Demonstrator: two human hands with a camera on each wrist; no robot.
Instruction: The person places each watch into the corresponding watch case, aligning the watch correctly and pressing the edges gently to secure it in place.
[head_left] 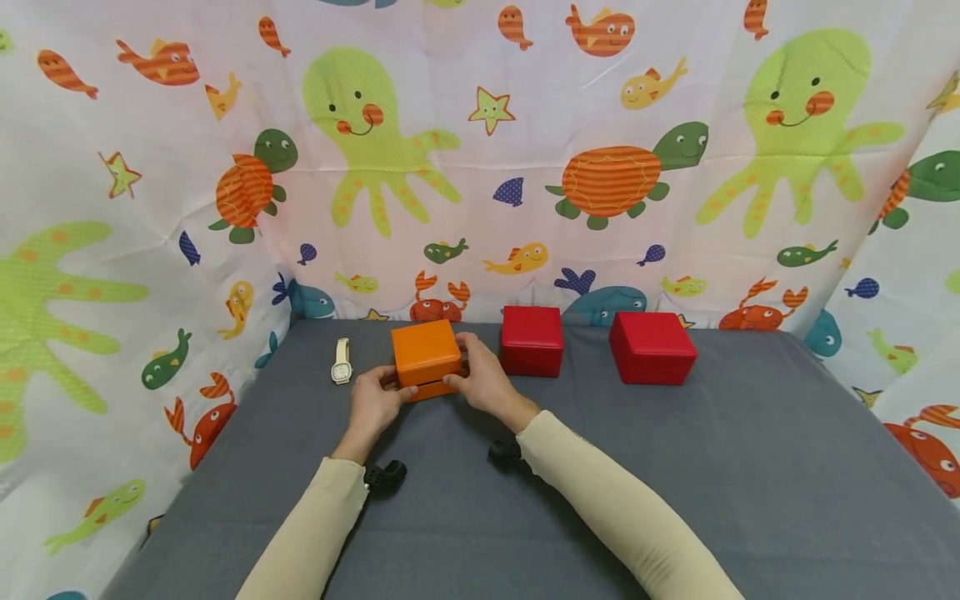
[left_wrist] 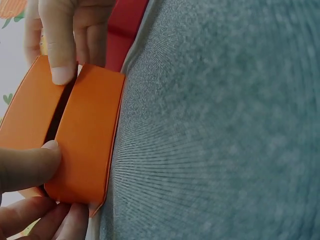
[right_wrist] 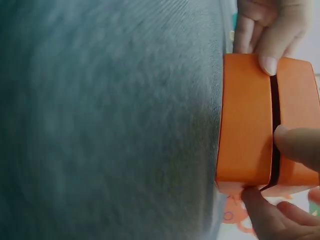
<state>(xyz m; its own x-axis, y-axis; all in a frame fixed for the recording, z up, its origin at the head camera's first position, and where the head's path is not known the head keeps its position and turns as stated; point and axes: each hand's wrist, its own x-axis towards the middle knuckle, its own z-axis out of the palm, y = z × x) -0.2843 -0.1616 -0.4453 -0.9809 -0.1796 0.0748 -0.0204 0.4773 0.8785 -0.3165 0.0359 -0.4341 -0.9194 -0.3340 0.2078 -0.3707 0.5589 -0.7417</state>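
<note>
An orange box, leathery in look, sits on the grey cloth with its lid slightly raised. A dark gap runs along the front between lid and base. My left hand grips the box's left side, its thumb at the front edge by the gap and its fingers around the side. From the right, my right hand holds the box, thumb at the lid's lower front edge and fingers on the far side. What lies inside the box is hidden.
Left of the box lies a wristwatch with a pale strap. Two red boxes, one nearer and one farther right, stand with their lids down. A curtain printed with sea animals hangs behind the grey tabletop.
</note>
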